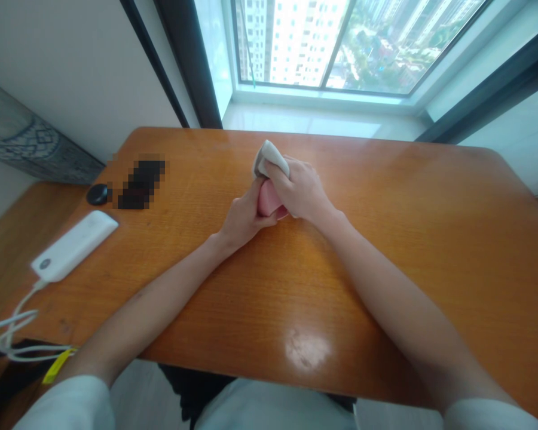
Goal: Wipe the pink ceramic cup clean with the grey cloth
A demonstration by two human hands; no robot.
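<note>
Over the far middle of the wooden table (233,298), both hands meet around a small smooth pink object (268,200). Its full shape is hidden by the fingers, so I cannot tell its kind. My left hand (244,218) is closed around its left side, thumb along the near edge. A folded white cloth (271,156) sticks up from my right hand (302,188), which is closed on it and presses against the pink object's upper right side.
At the left lie a white power bank (76,245) with a white cable (15,334), a round black object (97,194) and a blurred-out dark item (141,185). A yellow strip (58,365) sits by my left forearm. A window (323,48) is beyond the table's far edge.
</note>
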